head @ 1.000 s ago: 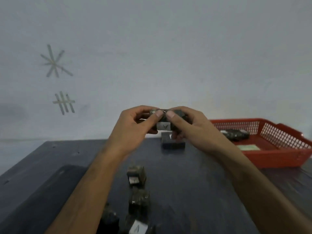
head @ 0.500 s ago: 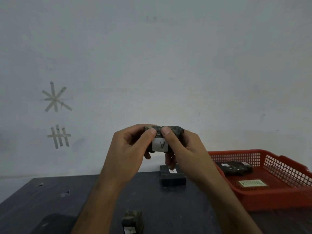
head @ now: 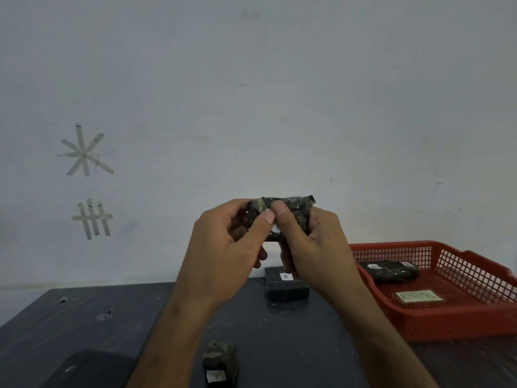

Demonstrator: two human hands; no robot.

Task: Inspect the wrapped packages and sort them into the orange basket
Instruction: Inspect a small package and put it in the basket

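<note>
Wrapped package (head: 282, 210) sits raised between the left hand (head: 223, 242) and right hand (head: 313, 242), both pinching it, under inspection. Far right, the orange basket (head: 458, 320) already holds one package (head: 389, 271); two others (head: 286, 287) (head: 221, 362) wait on the surface (head: 84, 317).

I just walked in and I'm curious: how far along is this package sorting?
Partly done. Dark wrapped packages already lie in the orange basket. The left hand and right hand hold one package up for inspection. Left on the table: a labelled package behind the hands and another nearer the camera.
</note>
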